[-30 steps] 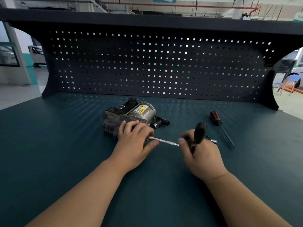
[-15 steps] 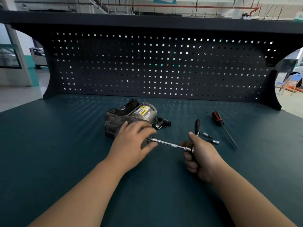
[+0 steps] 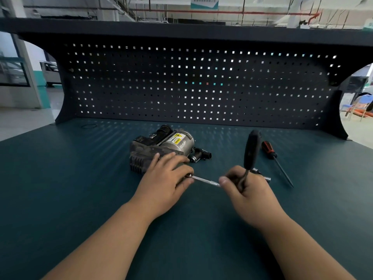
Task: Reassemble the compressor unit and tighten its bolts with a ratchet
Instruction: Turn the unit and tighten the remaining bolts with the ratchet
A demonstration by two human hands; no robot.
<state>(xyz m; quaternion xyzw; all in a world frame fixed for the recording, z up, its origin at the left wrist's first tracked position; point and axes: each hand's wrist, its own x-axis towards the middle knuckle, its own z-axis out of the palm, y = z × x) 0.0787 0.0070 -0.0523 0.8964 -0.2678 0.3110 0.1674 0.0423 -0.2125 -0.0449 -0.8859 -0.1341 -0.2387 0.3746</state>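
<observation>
Dark teal matting covers the workbench (image 3: 80,188), which is backed by a black perforated metal panel (image 3: 201,87), with a workshop hall visible beyond. On the mat, left of centre, lies the grey and black compressor unit with a silver cylinder and yellow warning label (image 3: 161,148). It is on its side, with its finned end toward the person.

The left hand (image 3: 165,179) lies against the near right side of the compressor unit. Its upper fingers are stretched flat over the casing, while the forefinger and thumb close on the left end of a slim chrome extension bar (image 3: 205,180). The bar runs rightward, low over the mat, to the right hand (image 3: 247,188). This hand is curled around the head end of a black-handled ratchet (image 3: 250,152), whose handle stands upright above the knuckles. The right hand sits to the right of the compressor unit and nearer the person, not touching it.

Just behind the right hand lie small chrome sockets (image 3: 266,179). Farther right is a screwdriver with a red and black handle (image 3: 268,151). A thin black ring (image 3: 88,126) rests near the back left.
</observation>
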